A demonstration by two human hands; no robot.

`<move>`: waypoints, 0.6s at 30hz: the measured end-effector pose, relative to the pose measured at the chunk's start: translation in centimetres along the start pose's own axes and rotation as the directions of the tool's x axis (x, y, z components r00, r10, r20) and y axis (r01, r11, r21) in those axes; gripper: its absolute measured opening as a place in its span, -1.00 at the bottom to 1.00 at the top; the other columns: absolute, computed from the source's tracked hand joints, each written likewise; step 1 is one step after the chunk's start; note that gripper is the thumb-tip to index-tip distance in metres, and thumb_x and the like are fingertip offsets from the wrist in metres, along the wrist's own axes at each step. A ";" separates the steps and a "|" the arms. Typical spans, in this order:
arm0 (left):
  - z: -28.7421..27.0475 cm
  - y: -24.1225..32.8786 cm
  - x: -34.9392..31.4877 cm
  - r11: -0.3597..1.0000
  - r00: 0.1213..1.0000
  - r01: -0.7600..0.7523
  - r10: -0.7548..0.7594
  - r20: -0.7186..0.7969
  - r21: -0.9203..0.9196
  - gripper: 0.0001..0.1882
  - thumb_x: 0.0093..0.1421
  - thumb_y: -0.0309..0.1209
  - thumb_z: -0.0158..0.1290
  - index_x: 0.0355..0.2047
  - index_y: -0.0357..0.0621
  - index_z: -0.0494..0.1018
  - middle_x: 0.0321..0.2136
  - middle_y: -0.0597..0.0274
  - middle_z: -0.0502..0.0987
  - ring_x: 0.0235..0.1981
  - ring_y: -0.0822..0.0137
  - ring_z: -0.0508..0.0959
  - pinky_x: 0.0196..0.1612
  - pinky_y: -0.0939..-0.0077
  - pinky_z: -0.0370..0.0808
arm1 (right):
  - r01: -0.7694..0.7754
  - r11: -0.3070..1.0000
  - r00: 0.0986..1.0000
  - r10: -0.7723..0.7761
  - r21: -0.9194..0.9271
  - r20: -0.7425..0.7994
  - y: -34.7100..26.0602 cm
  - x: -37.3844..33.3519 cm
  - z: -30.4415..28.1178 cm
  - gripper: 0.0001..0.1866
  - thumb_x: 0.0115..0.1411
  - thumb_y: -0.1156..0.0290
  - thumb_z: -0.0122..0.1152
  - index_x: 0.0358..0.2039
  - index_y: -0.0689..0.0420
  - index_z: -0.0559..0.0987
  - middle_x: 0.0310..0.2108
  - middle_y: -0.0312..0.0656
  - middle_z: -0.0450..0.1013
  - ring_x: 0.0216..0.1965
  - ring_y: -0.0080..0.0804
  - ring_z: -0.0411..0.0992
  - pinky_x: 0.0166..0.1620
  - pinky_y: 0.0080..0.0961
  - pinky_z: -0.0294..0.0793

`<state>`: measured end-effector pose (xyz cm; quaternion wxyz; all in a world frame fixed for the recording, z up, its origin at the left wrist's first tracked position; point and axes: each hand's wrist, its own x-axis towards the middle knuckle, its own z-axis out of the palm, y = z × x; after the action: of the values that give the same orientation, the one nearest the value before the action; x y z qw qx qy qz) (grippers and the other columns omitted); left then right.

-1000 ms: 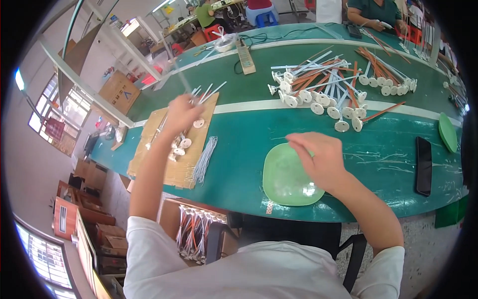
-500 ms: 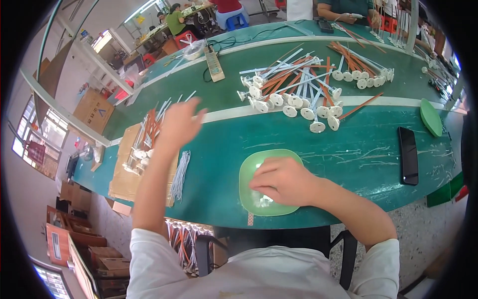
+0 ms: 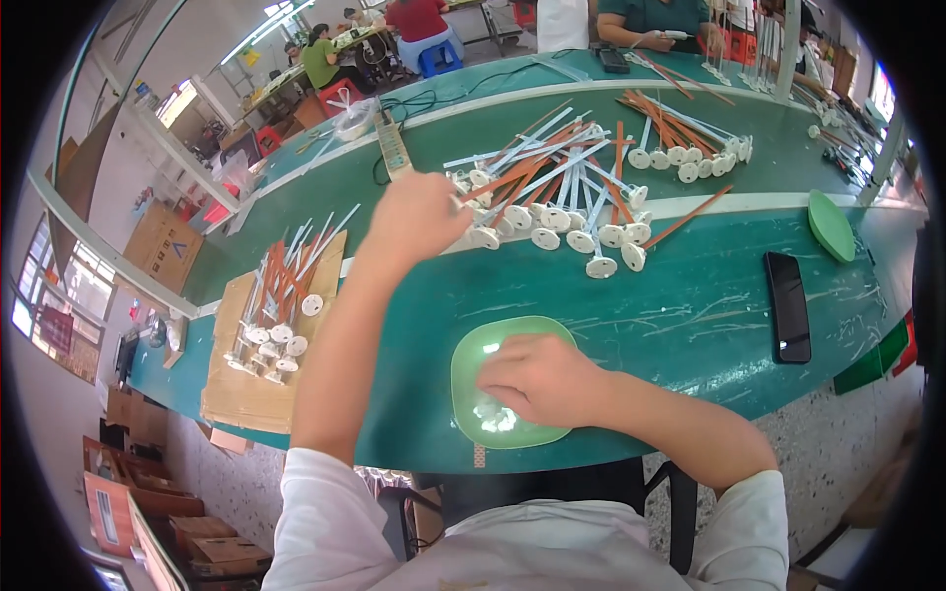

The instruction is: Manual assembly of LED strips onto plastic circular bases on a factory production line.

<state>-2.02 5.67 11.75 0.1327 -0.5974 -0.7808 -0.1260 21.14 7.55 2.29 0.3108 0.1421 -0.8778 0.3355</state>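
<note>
My left hand is at the left edge of a pile of white perforated discs on orange-brown and pale blue strips. Its fingers are curled, and an orange-brown strip reaches their tips; whether they grip it is hidden. Over a green dish near the front edge, my right hand has its fingers drawn together, pointing down inside. Small shiny clear or white bits lie in the dish; what the fingertips hold is too small to tell.
Cardboard at the left carries more disc-ended strips. Another disc bundle lies far right. A black phone and a second green dish are on the right. A power strip lies behind my left hand. Co-workers sit beyond.
My left hand has swung right from above the cardboard to the disc pile, its fingers going from spread to curled. My right hand stays in the dish. The whole view has shifted slightly.
</note>
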 end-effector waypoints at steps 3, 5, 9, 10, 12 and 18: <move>-5.0 1.2 -4.0 0.985 0.992 -0.072 0.056 -0.109 -0.154 -0.73 0.06 -0.29 0.22 -0.41 -0.31 0.60 -0.68 0.01 0.52 -0.59 0.22 0.60 -0.41 0.46 0.52 | -0.025 0.996 0.996 0.018 -0.083 -0.082 0.0 -0.2 -0.2 -0.88 -0.03 0.55 0.34 -0.42 0.10 0.63 -0.36 -0.28 0.54 -0.35 -0.29 0.48 -0.31 -0.39 0.52; -8.3 1.6 -6.8 0.979 0.987 0.126 -0.140 -0.084 -0.158 -0.75 0.13 -0.30 0.16 -0.42 -0.29 0.58 -0.65 0.03 0.57 -0.59 0.11 0.59 -0.43 0.37 0.49 | -0.067 0.993 0.992 0.056 -0.101 -0.110 0.7 0.0 -0.3 -0.87 -0.03 0.54 0.35 -0.41 0.09 0.65 -0.35 -0.28 0.53 -0.34 -0.30 0.47 -0.32 -0.40 0.51; -10.8 -2.5 -12.6 0.779 0.906 0.072 -0.313 -0.286 -0.623 -0.71 0.31 -0.29 0.02 -0.30 -0.30 0.56 -0.51 0.08 0.62 -0.55 0.27 0.58 -0.39 0.46 0.50 | -0.178 0.982 0.970 0.185 0.059 -0.161 -0.3 0.6 -0.8 -0.87 0.01 0.53 0.35 -0.37 0.11 0.67 -0.38 -0.23 0.56 -0.45 -0.38 0.51 -0.35 -0.48 0.53; -11.0 -3.2 -13.3 0.615 0.866 0.010 -0.400 -0.301 -0.788 -0.67 0.37 -0.24 -0.03 -0.21 -0.31 0.55 -0.40 0.04 0.64 -0.47 0.28 0.61 -0.33 0.46 0.53 | -0.251 0.959 0.956 0.267 0.132 -0.124 -0.6 0.7 -1.0 -0.87 0.03 0.54 0.34 -0.35 0.14 0.67 -0.38 -0.22 0.57 -0.48 -0.42 0.53 -0.35 -0.51 0.54; -8.5 -2.5 -13.2 0.226 0.895 -0.100 -0.406 -0.187 -0.969 -0.60 0.39 -0.17 -0.08 -0.10 -0.32 0.49 -0.28 -0.02 0.61 -0.35 0.23 0.61 -0.23 0.44 0.53 | -0.299 0.934 0.924 0.335 0.196 -0.185 -0.7 0.9 -0.9 -0.88 0.04 0.55 0.34 -0.36 0.17 0.66 -0.39 -0.20 0.58 -0.49 -0.45 0.54 -0.33 -0.53 0.56; 0.2 4.5 -12.4 -0.587 0.938 0.237 -0.068 0.339 -0.774 -0.42 0.41 0.03 -0.21 0.04 -0.30 0.38 -0.02 -0.08 0.53 -0.01 0.15 0.56 0.04 0.33 0.48 | -0.375 0.850 0.829 0.486 0.369 -0.276 -0.3 1.7 -2.1 -0.88 0.05 0.57 0.34 -0.34 0.23 0.66 -0.33 -0.19 0.58 -0.36 -0.52 0.55 -0.24 -0.55 0.57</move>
<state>5.49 -4.29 7.26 -0.5215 -0.2600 -0.3499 -0.7334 20.96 8.70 4.73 0.3557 -0.0801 -0.7539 0.5466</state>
